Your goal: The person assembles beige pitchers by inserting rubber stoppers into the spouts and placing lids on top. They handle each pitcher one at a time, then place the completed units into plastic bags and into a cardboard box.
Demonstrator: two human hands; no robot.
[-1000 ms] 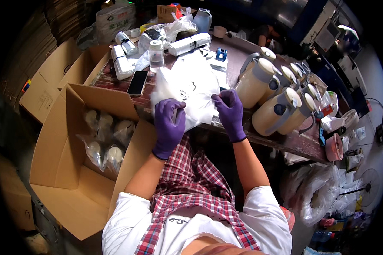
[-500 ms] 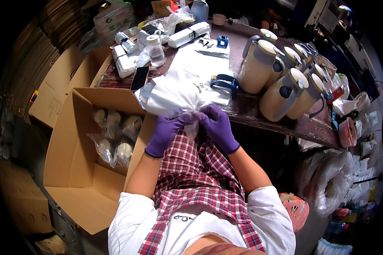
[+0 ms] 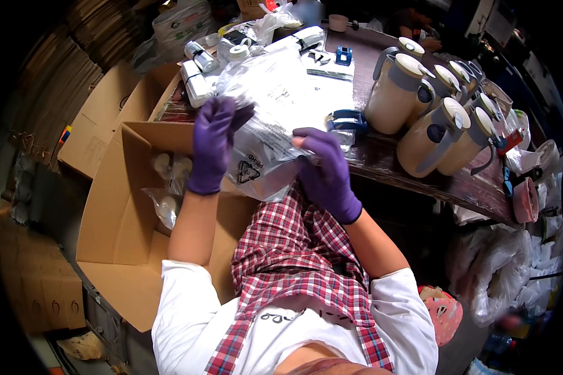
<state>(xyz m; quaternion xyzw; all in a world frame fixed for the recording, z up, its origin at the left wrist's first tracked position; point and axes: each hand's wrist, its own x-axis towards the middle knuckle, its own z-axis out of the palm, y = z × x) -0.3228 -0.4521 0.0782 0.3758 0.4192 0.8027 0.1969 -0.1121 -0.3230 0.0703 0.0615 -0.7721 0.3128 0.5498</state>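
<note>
A clear plastic bag [image 3: 263, 140] with dark printing is spread out between my hands, over the table's near edge. My left hand [image 3: 211, 144], in a purple glove, grips its left edge with the fingers pressed together. On the other side my right hand [image 3: 327, 169], gloved alike, pinches the bag; a bare fingertip shows at its index finger. White plastic sheets [image 3: 331, 84] lie flat beyond the bag. To the right stand several cream jugs [image 3: 391, 94] with grey handles and lids. A blue ring-shaped holder [image 3: 346, 119] sits between sheets and jugs.
An open cardboard box [image 3: 116, 187] at my left holds bagged cream items [image 3: 167, 209], partly hidden by my left arm. White rolls [image 3: 197, 84] lie at the table's far left. A pink cup [image 3: 525, 200] is by its right corner. Another person [image 3: 410, 25] sits beyond the table.
My hands have moved apart, the left one up and leftward. The bag, bunched between them before, is now spread open. The view has shifted slightly.
</note>
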